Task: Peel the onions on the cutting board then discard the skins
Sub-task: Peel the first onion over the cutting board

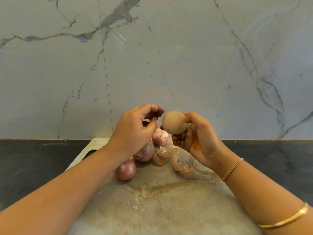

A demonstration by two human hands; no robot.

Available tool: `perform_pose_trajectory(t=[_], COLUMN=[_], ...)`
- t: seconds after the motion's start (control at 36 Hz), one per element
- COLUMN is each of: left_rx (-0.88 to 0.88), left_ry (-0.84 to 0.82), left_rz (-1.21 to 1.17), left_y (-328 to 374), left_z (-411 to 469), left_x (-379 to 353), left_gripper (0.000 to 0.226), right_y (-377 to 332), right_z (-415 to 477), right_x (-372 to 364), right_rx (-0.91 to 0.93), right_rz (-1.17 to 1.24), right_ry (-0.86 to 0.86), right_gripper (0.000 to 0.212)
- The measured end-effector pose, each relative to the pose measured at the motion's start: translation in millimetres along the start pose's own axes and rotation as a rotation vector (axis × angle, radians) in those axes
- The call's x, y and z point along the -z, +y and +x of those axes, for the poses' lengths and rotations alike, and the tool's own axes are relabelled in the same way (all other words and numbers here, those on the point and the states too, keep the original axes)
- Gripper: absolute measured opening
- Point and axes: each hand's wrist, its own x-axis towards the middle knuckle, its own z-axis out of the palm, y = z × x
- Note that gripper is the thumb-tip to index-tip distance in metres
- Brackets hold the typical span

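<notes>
Grey marble wall filling nine through twelve to three, dark veins crossing, small blue specks dotted about. Thin upright seam at eleven. Black countertop out at eight and four. Gold bangle glinting at five, thread band just above.

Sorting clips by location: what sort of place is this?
Probably a kitchen: worn grey cutting board on a black stone countertop, grey-veined marble backsplash, and the right hand holding a peeled pale onion.
</notes>
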Motion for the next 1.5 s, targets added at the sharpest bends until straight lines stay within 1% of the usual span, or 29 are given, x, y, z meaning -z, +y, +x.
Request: perform_pose_trajectory(t=[0.06,0.14,0.25,0.44,0.58,0.75,0.86,0.97,1.03,1.06,1.08,1.14,1.19,1.31,1.39,1.44,1.5], left_rx=[-0.004,0.004,0.037,0.067,0.070,0.040,0.024,-0.001,-0.032,-0.042,-0.047,-0.052,-0.069,-0.103,-0.110,-0.099,-0.081], left_ry=[0.009,-0.003,-0.035,-0.043,-0.064,-0.077,-0.077,-0.073,-0.054,-0.036,-0.018,0.005,0.026,0.055,0.063,0.067,0.068], left_rz=[-0.049,-0.113,-0.140,-0.139,-0.157,-0.162,-0.142,-0.081,-0.001,0.036,0.059,0.054,0.050,0.045,0.065,0.070,0.046], left_y=[3,5,5,3,2,6,6,3,-1,-3,-4,-7,-6,-5,-6,-6,-5], left_z=[-1,-2,-2,-1,-1,-2,-3,-3,-2,-1,0,1,1,-1,-1,0,0], left_x=[-1,0,-1,1,1,3,2,2,3,3,4,6,6,5,4,4,5], left_gripper=[0.024,0.029,0.034,0.030,0.028,0.037,0.038,0.030,0.020,0.019,0.023,0.025,0.023,0.011,0.012,0.003,0.009], right_y=[1,2,2,4,4,4,4,5,5,5,5,4,3,3,4,4,3], right_z=[1,2,2,2,1,2,2,2,2,2,2,2,3,3,3,3,4], right_x=[0,0,0,1,1,2,1,2,1,1,1,1,1,1,1,1,1], right_rx=[0.028,0.064,0.113,0.146,0.148,0.133,0.122,0.096,0.087,0.086,0.085,0.087,0.090,0.092,0.093,0.095,0.089], right_rz=[-0.047,-0.117,-0.235,-0.323,-0.321,-0.313,-0.308,-0.306,-0.295,-0.288,-0.280,-0.271,-0.267,-0.261,-0.254,-0.260,-0.258], right_ry=[0.004,0.007,-0.014,-0.011,-0.015,-0.014,-0.015,-0.018,-0.019,-0.017,-0.012,0.000,0.011,0.037,0.043,0.051,0.059], right_gripper=[0.026,0.029,0.029,0.028,0.027,0.028,0.026,0.024,0.022,0.021,0.020,0.019,0.019,0.017,0.016,0.014,0.011])
